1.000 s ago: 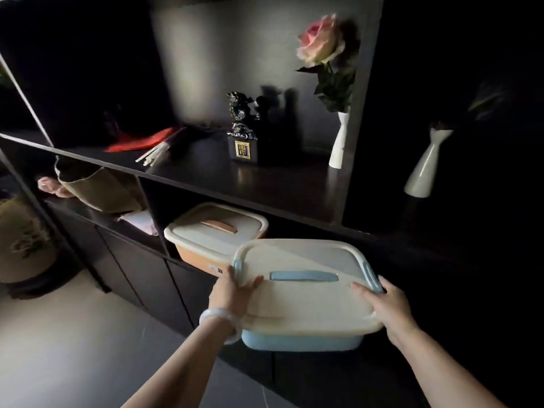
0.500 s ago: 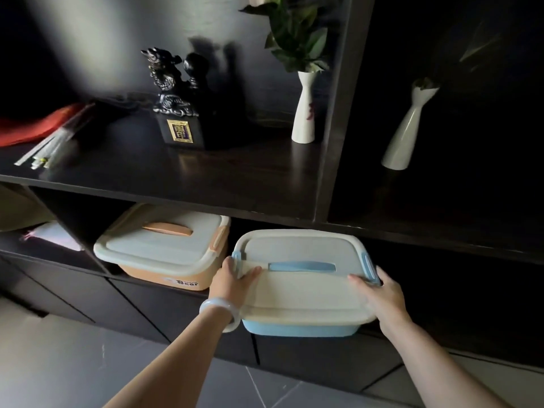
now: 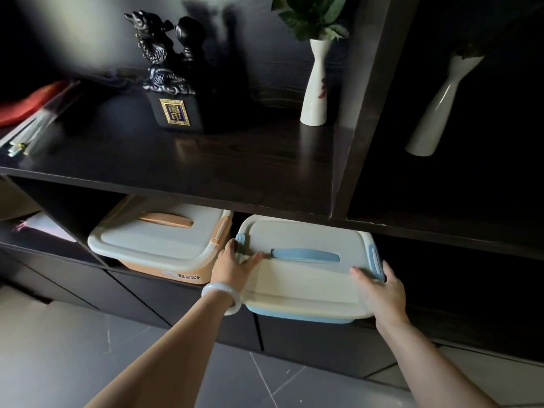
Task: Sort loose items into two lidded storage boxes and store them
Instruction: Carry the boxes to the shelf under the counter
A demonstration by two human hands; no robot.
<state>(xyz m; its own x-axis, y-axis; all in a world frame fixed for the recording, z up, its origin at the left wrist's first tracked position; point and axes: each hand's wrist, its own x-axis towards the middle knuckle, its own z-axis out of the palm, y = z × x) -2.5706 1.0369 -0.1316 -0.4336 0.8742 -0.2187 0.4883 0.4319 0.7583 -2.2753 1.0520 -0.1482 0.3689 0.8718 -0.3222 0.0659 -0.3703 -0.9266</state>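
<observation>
Dark shelf (image 3: 206, 184) cubby: orange box (image 3: 159, 242) already stored, blue box (image 3: 306, 284) half in beside it. My left hand (image 3: 235, 265) and right hand (image 3: 379, 287) grip its ends, fingers (image 3: 229, 245) curled round the rim, so it slides in level.

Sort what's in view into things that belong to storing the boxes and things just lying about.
Job: blue box, gripped by the left hand and right hand; orange box beside it.

Lying about: dragon statue, vase with leaves, second vase, red sheet, bundle of sticks.
</observation>
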